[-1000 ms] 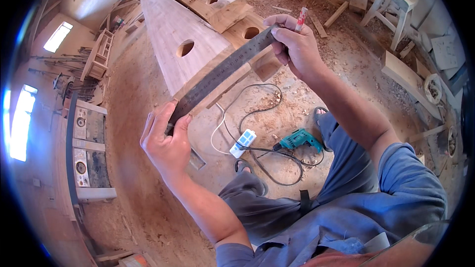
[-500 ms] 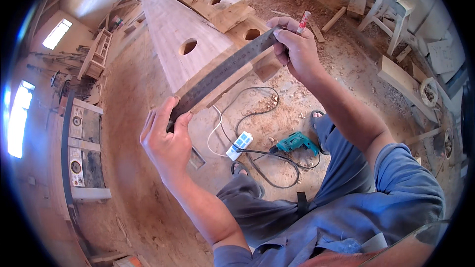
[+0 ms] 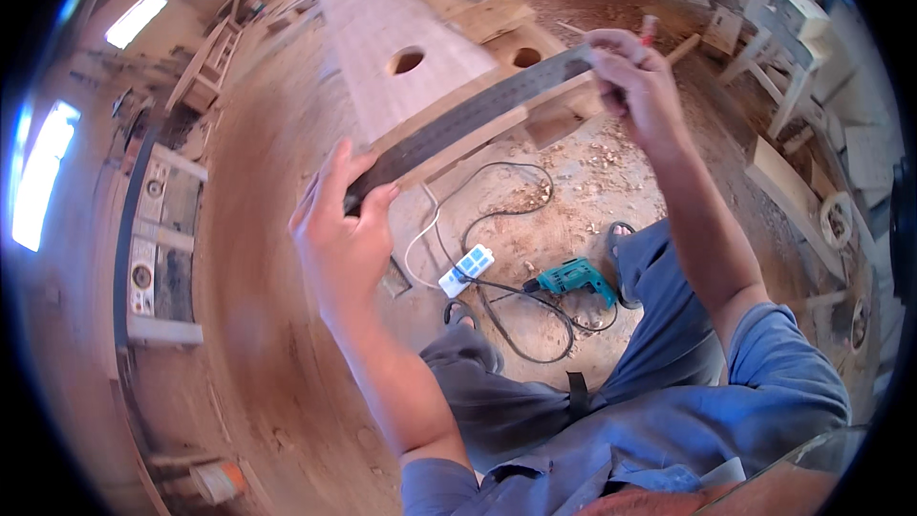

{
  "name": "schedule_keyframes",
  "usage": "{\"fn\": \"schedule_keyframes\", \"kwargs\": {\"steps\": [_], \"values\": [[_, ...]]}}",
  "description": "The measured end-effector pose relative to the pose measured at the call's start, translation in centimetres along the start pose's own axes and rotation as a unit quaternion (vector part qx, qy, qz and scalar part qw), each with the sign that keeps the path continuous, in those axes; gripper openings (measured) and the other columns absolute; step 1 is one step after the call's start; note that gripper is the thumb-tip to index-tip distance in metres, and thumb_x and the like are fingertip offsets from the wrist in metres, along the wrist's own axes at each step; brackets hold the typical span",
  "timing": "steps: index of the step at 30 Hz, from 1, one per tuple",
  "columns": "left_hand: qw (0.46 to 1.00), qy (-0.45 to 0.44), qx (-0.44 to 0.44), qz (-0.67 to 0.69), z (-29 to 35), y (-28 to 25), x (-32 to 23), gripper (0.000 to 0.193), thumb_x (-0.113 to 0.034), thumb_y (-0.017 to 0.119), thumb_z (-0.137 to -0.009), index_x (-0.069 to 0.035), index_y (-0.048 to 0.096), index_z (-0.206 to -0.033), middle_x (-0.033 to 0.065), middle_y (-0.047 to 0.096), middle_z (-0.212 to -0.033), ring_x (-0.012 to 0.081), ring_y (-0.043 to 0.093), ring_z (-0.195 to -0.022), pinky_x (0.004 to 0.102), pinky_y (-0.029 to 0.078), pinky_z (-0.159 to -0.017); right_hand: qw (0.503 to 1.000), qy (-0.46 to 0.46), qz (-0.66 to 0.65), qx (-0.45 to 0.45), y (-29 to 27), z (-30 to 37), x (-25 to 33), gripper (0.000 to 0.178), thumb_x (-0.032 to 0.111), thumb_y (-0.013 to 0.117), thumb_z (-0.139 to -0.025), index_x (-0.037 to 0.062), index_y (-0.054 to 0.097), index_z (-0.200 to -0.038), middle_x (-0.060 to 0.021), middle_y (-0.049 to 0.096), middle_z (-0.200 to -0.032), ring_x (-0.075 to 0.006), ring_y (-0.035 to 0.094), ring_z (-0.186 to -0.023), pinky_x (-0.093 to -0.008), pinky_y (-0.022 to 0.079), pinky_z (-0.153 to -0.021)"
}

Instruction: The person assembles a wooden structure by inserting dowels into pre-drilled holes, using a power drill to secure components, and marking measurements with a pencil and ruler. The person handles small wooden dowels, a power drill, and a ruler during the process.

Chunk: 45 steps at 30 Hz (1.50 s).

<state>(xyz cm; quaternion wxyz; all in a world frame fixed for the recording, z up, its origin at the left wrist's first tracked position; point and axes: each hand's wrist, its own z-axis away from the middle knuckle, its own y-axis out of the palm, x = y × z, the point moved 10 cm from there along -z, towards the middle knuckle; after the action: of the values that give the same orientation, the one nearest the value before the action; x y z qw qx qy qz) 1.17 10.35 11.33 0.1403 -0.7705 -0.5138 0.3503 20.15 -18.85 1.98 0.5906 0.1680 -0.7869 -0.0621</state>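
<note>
A long dark metal ruler spans both hands, along the near end of a pale wooden board that has a round hole in it. My left hand holds the ruler's left end between thumb and fingers. At the ruler's other end, my right hand pinches it near a second holed wooden piece. A red-and-white marker, blurred, sticks up from the right hand's fingers. Whether the ruler touches the wood I cannot tell.
On the floor between my feet lie a teal power drill, a white-and-blue power strip and looping black cable. Wood shavings are scattered about. A wooden sawhorse and timber stand at right; speaker-like panels at left.
Both hands and the ruler have shifted right in the picture, as has the wooden board, with the view turning. My left hand's fingers have spread somewhat at the ruler's end.
</note>
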Motion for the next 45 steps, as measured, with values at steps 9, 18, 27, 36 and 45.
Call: {"fn": "schedule_keyframes", "kwargs": {"steps": [9,18,27,36,45], "values": [[1.000,0.002,0.004,0.004,0.2,-0.2,0.7,0.054,0.003,0.080,-0.071,0.000,0.064,-0.122,0.0107,0.075,-0.104,0.0294,0.070,-0.101,0.0384,0.055,-0.085,0.998,-0.047,0.024,0.021,1.3,2.3,4.7,0.030,0.009,0.063,-0.094,-0.0023,0.059,-0.121,-0.0004,0.057,-0.071,-0.0057,0.048,-0.055,-0.0199,0.031,-0.047],[1.000,-0.021,0.012,0.021,0.2,-0.2,1.0,0.054,0.003,0.079,-0.072,-0.001,0.064,-0.123,0.0107,0.074,-0.104,0.0291,0.069,-0.101,0.0388,0.055,-0.085,0.958,-0.024,0.105,0.267,9.8,7.9,3.8,0.042,0.000,0.060,-0.092,-0.0008,0.053,-0.133,-0.0021,0.060,-0.085,-0.0090,0.057,-0.067,-0.0222,0.046,-0.058],[1.000,-0.019,0.020,-0.008,0.1,0.1,0.6,0.058,0.004,0.081,-0.070,0.001,0.064,-0.125,0.0140,0.075,-0.106,0.0257,0.071,-0.101,0.0349,0.054,-0.090,0.939,0.000,0.146,0.312,11.9,9.3,3.4,0.041,-0.001,0.054,-0.098,-0.0011,0.052,-0.138,-0.0048,0.061,-0.090,-0.0103,0.058,-0.076,-0.0261,0.052,-0.069],[1.000,-0.015,0.010,0.011,0.1,0.3,0.7,0.052,0.005,0.079,-0.073,0.001,0.064,-0.122,0.0129,0.074,-0.103,0.0299,0.070,-0.099,0.0391,0.055,-0.084,0.962,-0.061,0.002,0.264,11.5,7.7,7.3,0.044,0.022,0.050,-0.105,-0.0046,0.049,-0.140,-0.0048,0.063,-0.084,-0.0084,0.059,-0.062,-0.0186,0.039,-0.049],[0.999,-0.033,0.016,0.015,0.1,0.3,1.0,0.052,0.003,0.079,-0.073,0.001,0.064,-0.123,0.0133,0.074,-0.103,0.0298,0.070,-0.098,0.0389,0.054,-0.086,0.960,-0.121,-0.139,0.212,12.5,3.9,8.5,0.068,0.051,0.027,-0.107,-0.0045,0.066,-0.099,-0.0101,0.059,-0.075,-0.0226,0.055,-0.074,-0.0395,0.044,-0.080]]}}
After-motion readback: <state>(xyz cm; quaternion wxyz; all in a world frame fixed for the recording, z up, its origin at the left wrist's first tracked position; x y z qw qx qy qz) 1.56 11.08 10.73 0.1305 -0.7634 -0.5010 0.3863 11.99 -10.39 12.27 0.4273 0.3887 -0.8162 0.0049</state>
